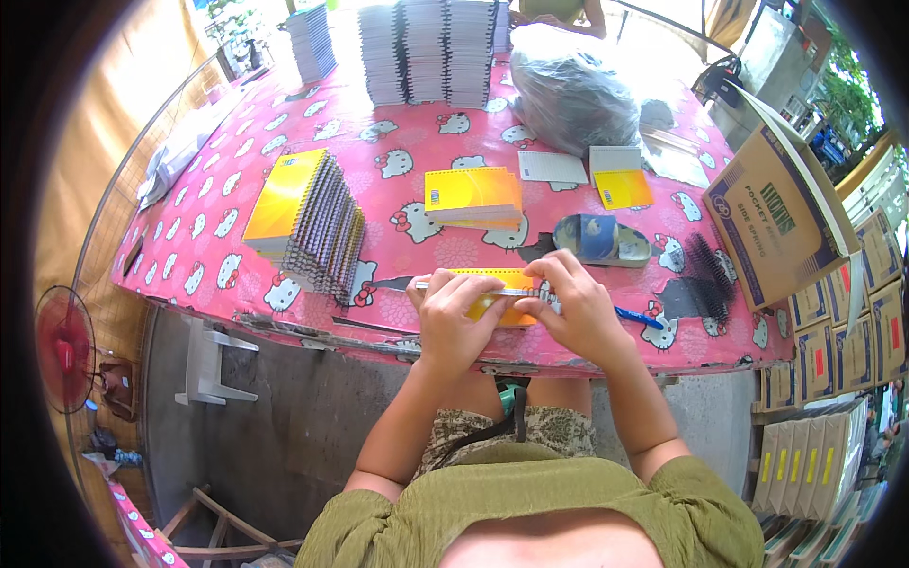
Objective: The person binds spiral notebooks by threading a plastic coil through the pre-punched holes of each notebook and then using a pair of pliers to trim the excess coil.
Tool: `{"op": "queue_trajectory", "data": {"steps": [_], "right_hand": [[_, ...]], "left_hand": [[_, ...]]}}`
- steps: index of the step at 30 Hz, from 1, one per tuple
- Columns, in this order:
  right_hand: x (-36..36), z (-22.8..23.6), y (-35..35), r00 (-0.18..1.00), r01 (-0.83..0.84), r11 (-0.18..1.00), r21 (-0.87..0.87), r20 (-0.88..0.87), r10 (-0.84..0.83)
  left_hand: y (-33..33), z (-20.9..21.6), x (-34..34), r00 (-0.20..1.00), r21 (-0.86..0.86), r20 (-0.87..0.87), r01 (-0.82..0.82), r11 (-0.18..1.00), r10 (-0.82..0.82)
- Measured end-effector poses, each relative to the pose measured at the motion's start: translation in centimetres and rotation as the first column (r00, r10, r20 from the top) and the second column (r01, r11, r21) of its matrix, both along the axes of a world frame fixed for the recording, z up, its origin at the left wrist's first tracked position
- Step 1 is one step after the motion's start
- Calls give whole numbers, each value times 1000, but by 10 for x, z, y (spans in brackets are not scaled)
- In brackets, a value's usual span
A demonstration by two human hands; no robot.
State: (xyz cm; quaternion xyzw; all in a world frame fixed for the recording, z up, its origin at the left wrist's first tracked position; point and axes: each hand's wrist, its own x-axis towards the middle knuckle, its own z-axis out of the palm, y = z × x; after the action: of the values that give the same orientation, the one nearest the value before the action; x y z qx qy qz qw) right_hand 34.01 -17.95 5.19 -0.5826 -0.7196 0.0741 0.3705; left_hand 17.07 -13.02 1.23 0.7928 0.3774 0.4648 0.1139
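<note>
Head view: the notebook (512,277) looks bright yellow.

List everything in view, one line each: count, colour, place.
table: one, pink-covered, centre
yellow notebook: one, yellow, near edge
notebook stack: one, yellow-topped, left
loose covers: several, yellow-orange, mid-table
pad stacks: several, white-edged, far side
bag: one, translucent grey, far side
pad: one, whitish, right of the covers
blue-and-grey object: one, kind unclear, right of centre
pen: one, blue, near right
coils: bunch, dark, right
open box: one, brown, right
cartons: several, brown, far right
chair: one, white, floor left
fan: one, red, far left
top: one, olive green, worn
left hand: one, bare, at the yellow notebook
right hand: one, bare, same place
</note>
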Motion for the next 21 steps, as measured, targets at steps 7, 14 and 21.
{"op": "queue_trajectory", "data": {"steps": [7, 14, 21], "right_hand": [[70, -7, 20, 999, 28, 1000, 4, 34, -28], [189, -61, 32, 900, 331, 927, -180, 354, -253], [129, -33, 30, 812, -336, 926, -172, -550, 193]], "left_hand": [[2, -1, -2, 999, 3, 19, 44, 999, -44], [11, -2, 12, 998, 98, 14, 61, 993, -62], [7, 0, 24, 994, -6, 49, 102, 995, -102]]}}
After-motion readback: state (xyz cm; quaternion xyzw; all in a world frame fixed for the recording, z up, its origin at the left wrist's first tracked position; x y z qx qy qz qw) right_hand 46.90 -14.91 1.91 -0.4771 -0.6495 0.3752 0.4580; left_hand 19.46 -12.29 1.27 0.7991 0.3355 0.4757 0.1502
